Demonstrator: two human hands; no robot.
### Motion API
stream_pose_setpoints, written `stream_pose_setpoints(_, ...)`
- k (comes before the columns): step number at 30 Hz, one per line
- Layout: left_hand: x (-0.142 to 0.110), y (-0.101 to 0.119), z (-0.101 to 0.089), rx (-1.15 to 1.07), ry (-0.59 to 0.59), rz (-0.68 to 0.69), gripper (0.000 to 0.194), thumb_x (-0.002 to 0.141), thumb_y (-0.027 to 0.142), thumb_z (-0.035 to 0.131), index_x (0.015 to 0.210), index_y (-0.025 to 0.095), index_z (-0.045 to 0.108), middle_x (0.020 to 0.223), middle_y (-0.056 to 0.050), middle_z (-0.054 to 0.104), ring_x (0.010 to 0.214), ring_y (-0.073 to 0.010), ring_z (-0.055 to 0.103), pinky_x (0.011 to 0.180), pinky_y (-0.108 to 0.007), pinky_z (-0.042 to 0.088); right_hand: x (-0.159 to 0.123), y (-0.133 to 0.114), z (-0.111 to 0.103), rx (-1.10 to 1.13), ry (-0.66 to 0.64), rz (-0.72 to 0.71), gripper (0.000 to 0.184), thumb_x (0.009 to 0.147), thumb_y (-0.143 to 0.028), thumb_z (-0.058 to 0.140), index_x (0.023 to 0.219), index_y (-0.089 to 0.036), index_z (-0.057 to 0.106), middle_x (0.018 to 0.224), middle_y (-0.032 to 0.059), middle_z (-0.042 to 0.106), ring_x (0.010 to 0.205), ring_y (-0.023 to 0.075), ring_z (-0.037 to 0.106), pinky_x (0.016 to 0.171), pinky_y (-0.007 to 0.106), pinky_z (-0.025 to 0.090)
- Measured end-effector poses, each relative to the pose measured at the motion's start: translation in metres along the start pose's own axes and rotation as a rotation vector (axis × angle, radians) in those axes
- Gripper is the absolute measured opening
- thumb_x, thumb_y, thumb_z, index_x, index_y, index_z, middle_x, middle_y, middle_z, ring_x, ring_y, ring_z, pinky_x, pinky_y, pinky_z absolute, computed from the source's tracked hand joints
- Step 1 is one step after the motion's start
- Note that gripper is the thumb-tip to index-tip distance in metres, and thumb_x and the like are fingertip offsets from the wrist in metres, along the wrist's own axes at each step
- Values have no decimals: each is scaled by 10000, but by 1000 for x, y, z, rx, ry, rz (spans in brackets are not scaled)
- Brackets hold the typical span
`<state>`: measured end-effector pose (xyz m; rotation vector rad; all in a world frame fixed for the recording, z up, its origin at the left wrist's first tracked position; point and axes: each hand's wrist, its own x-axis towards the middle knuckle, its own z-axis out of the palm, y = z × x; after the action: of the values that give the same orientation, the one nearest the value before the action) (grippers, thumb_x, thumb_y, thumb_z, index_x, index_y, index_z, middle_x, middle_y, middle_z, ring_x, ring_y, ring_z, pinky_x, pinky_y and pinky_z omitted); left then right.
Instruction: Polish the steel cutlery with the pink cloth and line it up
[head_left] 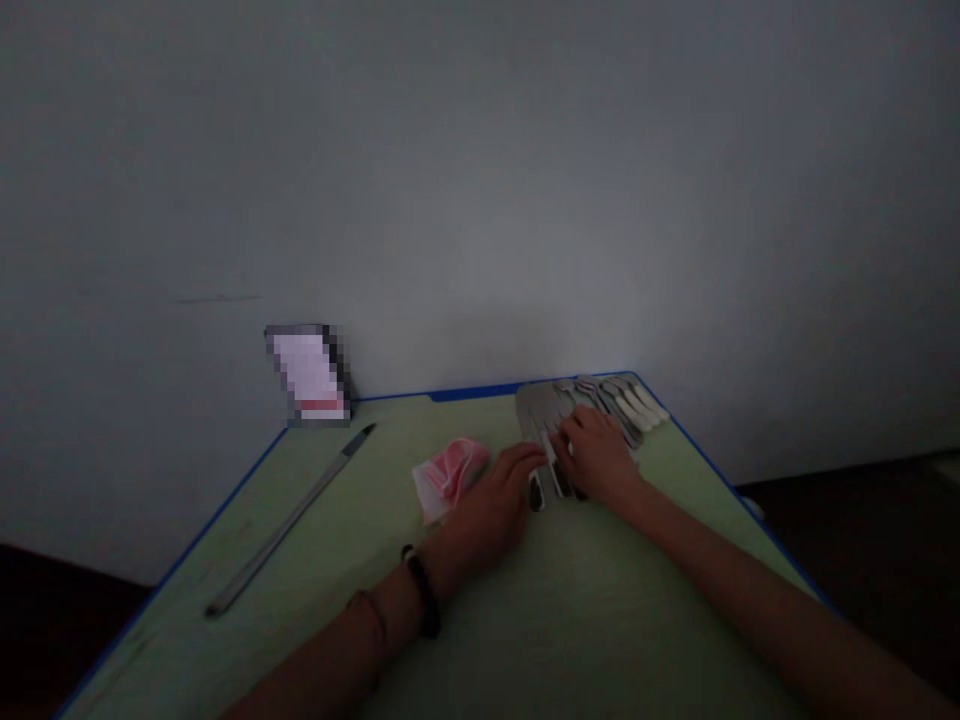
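Several pieces of metal cutlery [556, 480] lie side by side at the far right of the table, their lower ends dark or patterned. My left hand [499, 495] rests beside the leftmost piece, fingers stretched out and fingertips touching it. Over the middle of the row is my right hand [600, 450], its fingers curled down onto the cutlery; what they grip is hidden. Farther right are several spoons [589, 385] and some pieces with white handles [641, 408]. A crumpled pink and white cloth [452, 475] sits just left of my left hand.
On the left lies a long slim metal tool [292, 520] with a dark pointed tip. A blurred-out phone-like device [309, 375] leans on the grey wall [480, 180] at the back left corner. The pale green table [600, 620] has a blue edge.
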<state>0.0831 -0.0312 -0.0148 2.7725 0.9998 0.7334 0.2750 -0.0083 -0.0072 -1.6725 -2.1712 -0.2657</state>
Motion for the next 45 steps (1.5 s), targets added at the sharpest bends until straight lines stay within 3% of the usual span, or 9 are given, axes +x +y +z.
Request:
stream_pose_setpoints(3,17,-12,16,62,25,-152,437,908,130,322,1343,117,347,1423,-151,405,1341,-207,352,1095,-417,351,-17,7,1,64,28,-89,280,922,-308,406,1010,-156,625,1073,136,611,1030,265,526,896,430,378)
stream_pose_setpoints(6,27,-31,26,147,-33,-151,443,927,211,336,1343,58,366,1451,-198,363,1379,-247,287,1124,-430,292,-28,10,8,130,26,-94,328,925,-317,407,1146,-151,584,1196,128,591,1119,258,501,978,433,349)
stream_pose_setpoints(10,34,-44,30,223,-108,-187,494,962,346,293,1364,73,375,1462,-184,368,1381,-255,285,1125,-452,266,-28,8,16,136,-21,-93,443,942,-361,357,1264,-109,527,1321,135,539,1243,261,443,1085,446,262)
stream_pose_setpoints(18,51,-44,34,256,-179,-154,547,966,454,244,1412,153,346,1509,-114,306,1410,-243,211,1123,-456,227,-22,5,14,205,-116,-136,471,973,-293,235,1309,-103,504,1369,103,512,1293,195,432,1148,406,208)
stream_pose_setpoints(28,52,-40,31,220,-82,-140,491,937,441,349,1293,122,463,1353,-153,491,1311,-276,385,1111,-449,268,-22,3,9,145,-114,-75,486,966,-312,264,1346,-82,461,1392,135,474,1359,242,339,1158,473,168)
stream_pose_setpoints(35,50,-43,34,155,-186,-93,613,939,457,318,1434,97,282,1502,-151,307,1402,-241,235,1147,-435,176,-22,7,13,163,-121,-86,491,967,-344,266,1359,-111,447,1407,126,457,1358,230,343,1154,473,185)
stream_pose_setpoints(39,52,-44,33,140,-216,-67,607,939,485,305,1437,138,300,1519,-115,279,1411,-233,212,1151,-430,159,-22,7,13,168,-134,-117,491,969,-319,257,1375,-95,421,1411,120,453,1372,223,315,1163,462,164)
stream_pose_setpoints(45,52,-44,35,144,-175,-101,568,941,475,313,1413,161,349,1501,-99,328,1404,-246,231,1147,-438,180,-22,6,12,135,-107,-51,518,967,-363,258,1331,-64,473,1389,155,473,1387,250,279,1158,482,153)
